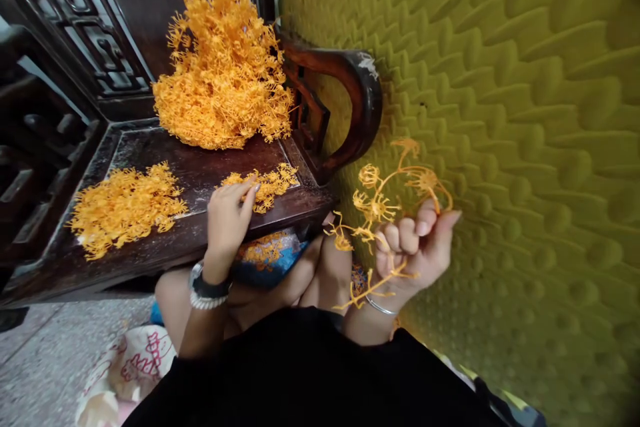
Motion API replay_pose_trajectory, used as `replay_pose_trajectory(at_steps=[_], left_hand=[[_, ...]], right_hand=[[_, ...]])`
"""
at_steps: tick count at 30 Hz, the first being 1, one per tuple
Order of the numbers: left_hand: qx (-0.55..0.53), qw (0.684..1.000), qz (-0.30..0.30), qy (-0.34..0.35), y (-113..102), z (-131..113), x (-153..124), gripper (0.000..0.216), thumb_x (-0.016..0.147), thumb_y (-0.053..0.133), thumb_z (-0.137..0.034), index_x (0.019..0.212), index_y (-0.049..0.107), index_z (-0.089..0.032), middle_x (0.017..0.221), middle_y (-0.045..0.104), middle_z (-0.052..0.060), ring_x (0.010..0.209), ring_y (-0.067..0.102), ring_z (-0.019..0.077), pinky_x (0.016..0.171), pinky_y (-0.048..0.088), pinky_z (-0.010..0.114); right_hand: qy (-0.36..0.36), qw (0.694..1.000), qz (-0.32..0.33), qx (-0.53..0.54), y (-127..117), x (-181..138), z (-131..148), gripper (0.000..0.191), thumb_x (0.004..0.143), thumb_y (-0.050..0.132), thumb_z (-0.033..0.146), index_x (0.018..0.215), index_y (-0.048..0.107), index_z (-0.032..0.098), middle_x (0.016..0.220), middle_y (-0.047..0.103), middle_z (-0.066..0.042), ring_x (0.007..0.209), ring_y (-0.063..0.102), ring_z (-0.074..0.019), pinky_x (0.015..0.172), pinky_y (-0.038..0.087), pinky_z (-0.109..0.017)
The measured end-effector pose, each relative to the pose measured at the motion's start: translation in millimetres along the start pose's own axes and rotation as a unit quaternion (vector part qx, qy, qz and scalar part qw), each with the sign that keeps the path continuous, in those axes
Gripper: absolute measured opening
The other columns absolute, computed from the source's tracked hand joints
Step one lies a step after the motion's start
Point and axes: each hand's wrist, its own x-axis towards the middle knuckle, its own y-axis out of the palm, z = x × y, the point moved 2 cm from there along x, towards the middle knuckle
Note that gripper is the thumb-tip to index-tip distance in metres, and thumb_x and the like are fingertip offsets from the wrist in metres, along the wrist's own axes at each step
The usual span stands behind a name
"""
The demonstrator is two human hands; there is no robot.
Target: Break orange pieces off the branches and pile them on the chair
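Observation:
My right hand (423, 240) is raised in front of the yellow wall, its thumb and fingers closed around an orange branching plastic flower stem (376, 207). Spidery blossoms fan out from that stem to the left and above the hand, and a stripped-looking end hangs by the wrist. Over the seat's front edge, my left hand (229, 213) has its fingertips drawn together at a small pile of orange plastic flower pieces (275, 181). Whatever lies between those fingertips is hidden.
A tall heap of orange plastic flowers (225, 80) rests on the dark wooden seat (195, 167), near its curved armrest (367, 100). Another pile of loose orange pieces (127, 210) lies at the left. Under the seat edge is a blue bag (285, 260); a printed cloth bag (145, 357) sits on the floor.

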Motion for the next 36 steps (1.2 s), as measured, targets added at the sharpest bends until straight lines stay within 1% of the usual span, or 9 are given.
replay_pose_trajectory(at_steps=[3, 10, 14, 18, 20, 23, 28, 31, 36], left_hand=[[0.044, 0.998, 0.03, 0.015, 24, -14, 23, 0.034, 0.094, 0.049, -0.033, 0.12, 0.066, -0.019, 0.108, 0.074, 0.01, 0.098, 0.065, 0.025, 0.103, 0.039, 0.044], [0.073, 0.991, 0.11, 0.015, 67, -23, 49, 0.022, 0.087, 0.062, -0.032, 0.106, 0.07, -0.025, 0.121, 0.069, 0.006, 0.116, 0.055, 0.0284, 0.114, 0.02, 0.054], [0.052, 0.995, 0.083, 0.0, 62, -26, 45, 0.027, 0.085, 0.063, -0.039, 0.104, 0.07, -0.021, 0.137, 0.056, 0.012, 0.129, 0.045, 0.0323, 0.113, 0.022, 0.053], [-0.165, 0.984, 0.057, -0.024, 40, -38, 11, 0.031, 0.093, 0.049, -0.044, 0.099, 0.069, -0.02, 0.119, 0.065, 0.011, 0.113, 0.056, 0.0254, 0.1, 0.04, 0.04], [-0.326, 0.936, 0.117, -0.064, 39, -48, -16, 0.039, 0.093, 0.044, -0.05, 0.098, 0.067, -0.019, 0.095, 0.069, 0.008, 0.09, 0.063, 0.0213, 0.086, 0.047, 0.033], [-0.515, 0.807, 0.263, -0.122, 54, -70, -56, 0.047, 0.087, 0.052, -0.059, 0.1, 0.069, -0.017, 0.084, 0.069, 0.006, 0.081, 0.063, 0.02, 0.079, 0.047, 0.03], [-0.682, 0.604, 0.31, -0.272, 85, -100, -88, 0.054, 0.083, 0.052, -0.065, 0.101, 0.065, -0.016, 0.09, 0.069, 0.008, 0.088, 0.064, 0.0212, 0.079, 0.048, 0.032], [-0.72, 0.556, 0.26, -0.325, 90, -100, -90, 0.04, 0.081, 0.062, -0.055, 0.095, 0.062, -0.018, 0.087, 0.067, 0.006, 0.085, 0.063, 0.0192, 0.078, 0.049, 0.031], [-0.761, 0.541, 0.223, -0.28, 75, -92, -86, 0.031, 0.07, 0.076, -0.044, 0.078, 0.059, -0.019, 0.074, 0.061, 0.001, 0.069, 0.058, 0.015, 0.071, 0.049, 0.029]], right_hand=[[0.003, 1.0, 0.01, 0.018, -3, 5, -3, 0.041, 0.09, 0.057, 0.05, 0.062, 0.044, 0.022, 0.043, 0.004, 0.012, 0.038, -0.004, -0.0076, 0.032, 0.01, -0.018], [0.015, 0.999, -0.033, 0.023, -9, 19, -18, 0.043, 0.089, 0.056, 0.051, 0.062, 0.038, 0.023, 0.042, 0.006, 0.014, 0.038, -0.003, -0.008, 0.033, 0.012, -0.017], [0.01, 0.997, -0.06, 0.043, -12, 25, -25, 0.046, 0.083, 0.061, 0.056, 0.06, 0.039, 0.024, 0.038, 0.009, 0.014, 0.035, -0.003, -0.0072, 0.032, 0.008, -0.018], [0.004, 0.99, -0.045, 0.136, -12, 23, -27, 0.038, 0.09, 0.054, 0.047, 0.062, 0.045, 0.024, 0.037, 0.018, 0.012, 0.034, -0.001, -0.0067, 0.033, 0.011, -0.018], [0.005, 0.982, -0.032, 0.187, -10, 21, -27, 0.038, 0.094, 0.048, 0.043, 0.063, 0.047, 0.023, 0.038, 0.02, 0.012, 0.033, 0.001, -0.0062, 0.033, 0.012, -0.017], [0.009, 0.972, -0.006, 0.236, -5, 18, -28, 0.04, 0.098, 0.04, 0.042, 0.063, 0.047, 0.022, 0.038, 0.021, 0.011, 0.032, 0.004, -0.0054, 0.033, 0.014, -0.017], [0.015, 0.951, 0.022, 0.306, 1, 12, -23, 0.046, 0.098, 0.032, 0.051, 0.063, 0.043, 0.023, 0.038, 0.018, 0.011, 0.031, 0.004, -0.0048, 0.032, 0.013, -0.017], [0.031, 0.932, -0.001, 0.36, 2, 7, -18, 0.05, 0.098, 0.028, 0.052, 0.061, 0.043, 0.022, 0.035, 0.024, 0.009, 0.028, 0.009, -0.0051, 0.032, 0.012, -0.018], [0.048, 0.931, -0.058, 0.358, 2, 2, -19, 0.051, 0.095, 0.035, 0.055, 0.057, 0.045, 0.023, 0.032, 0.027, 0.008, 0.026, 0.01, -0.0047, 0.031, 0.007, -0.018]])
